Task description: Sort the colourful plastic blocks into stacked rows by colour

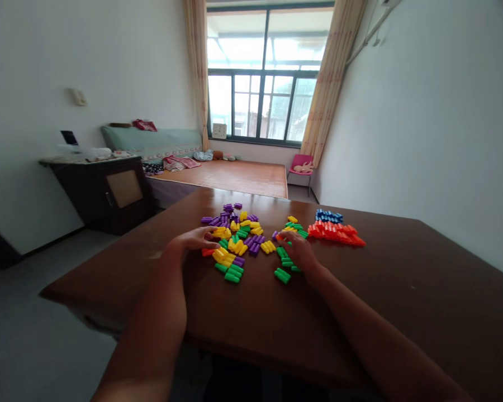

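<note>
Small glossy plastic pieces, shaped like short tubes or pen caps, lie in loose color clusters on the brown table [251, 312]. My left hand [197, 239] reaches in from the left, thumb and forefinger apart beside yellow pieces [221, 233]. An orange piece [208, 252] lies just under that hand. My right hand [298, 250] is bent over the right side of the spread, its fingertips closed at another orange piece [279, 237]. Green pieces [282, 274] lie below it. Purple pieces [255, 244] and more yellow pieces [268, 247] lie between the hands.
Stacked orange pieces [337, 233] and blue pieces [329, 216] sit grouped at the right. Beyond the table are a bed [235, 173], a pink chair [300, 163] with a stuffed toy, and a window. A dark cabinet [96, 190] stands at the left.
</note>
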### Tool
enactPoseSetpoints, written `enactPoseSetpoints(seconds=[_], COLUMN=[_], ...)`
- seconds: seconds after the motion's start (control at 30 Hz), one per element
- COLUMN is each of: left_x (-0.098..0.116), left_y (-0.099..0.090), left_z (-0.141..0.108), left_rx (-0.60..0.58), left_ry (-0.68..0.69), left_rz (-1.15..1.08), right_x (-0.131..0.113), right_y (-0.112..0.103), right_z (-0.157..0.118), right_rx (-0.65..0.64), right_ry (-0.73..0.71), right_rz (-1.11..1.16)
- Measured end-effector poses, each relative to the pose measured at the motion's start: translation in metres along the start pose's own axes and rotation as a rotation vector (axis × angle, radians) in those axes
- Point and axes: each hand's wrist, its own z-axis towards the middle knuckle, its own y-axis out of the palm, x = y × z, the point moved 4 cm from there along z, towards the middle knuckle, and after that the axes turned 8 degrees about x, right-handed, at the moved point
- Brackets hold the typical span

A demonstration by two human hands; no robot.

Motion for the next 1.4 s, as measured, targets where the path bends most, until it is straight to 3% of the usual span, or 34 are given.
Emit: enactPoseSetpoints(seconds=[0.07, 0.17, 0.3, 0.4, 0.57, 0.67, 0.77, 1.0, 1.13, 1.27, 1.4], left_x=[0.001, -0.002, -0.010, -0.013, -0.001, 0.022, 0.058, 0.166, 0.215, 0.243, 0.248], left_y=[-0.001, -0.002, -0.007, -0.014, -0.022, -0.003, 0.034, 0.153, 0.207, 0.242, 0.260], left_z=[-0.002, 0.000, 0.006, 0.010, 0.016, 0.022, 0.030, 0.072, 0.103, 0.122, 0.129], left_rx=[-0.044, -0.071, 0.033, 0.142, 0.472, 0.478, 0.410, 0.181, 0.218, 0.309, 0.324], left_ry=[0.036, 0.061, 0.020, 0.001, 0.060, 0.158, 0.240, 0.569, 0.606, 0.557, 0.442], left_rz=[-0.002, 0.014, 0.120, 0.213, 0.288, 0.172, 0.113, 0.010, 0.080, 0.235, 0.358], right_x=[0.032, 0.099, 0.188, 0.224, 0.225, 0.215, 0.209, 0.197, 0.194, 0.194, 0.195], right_y=[-0.021, -0.063, -0.115, -0.133, -0.130, -0.128, -0.128, -0.122, -0.120, -0.116, -0.109], right_z=[0.005, -0.001, -0.026, -0.043, -0.051, -0.047, -0.045, -0.037, -0.034, -0.031, -0.029], right_rx=[0.145, 0.345, 0.524, 0.606, 0.564, 0.567, 0.670, 0.751, 0.768, 0.786, 0.782], right_ry=[0.163, 0.349, 0.556, 0.623, 0.679, 0.658, 0.633, 0.606, 0.609, 0.613, 0.641], right_rz=[0.047, -0.029, -0.240, -0.298, -0.417, -0.462, -0.457, -0.346, -0.314, -0.275, -0.236])
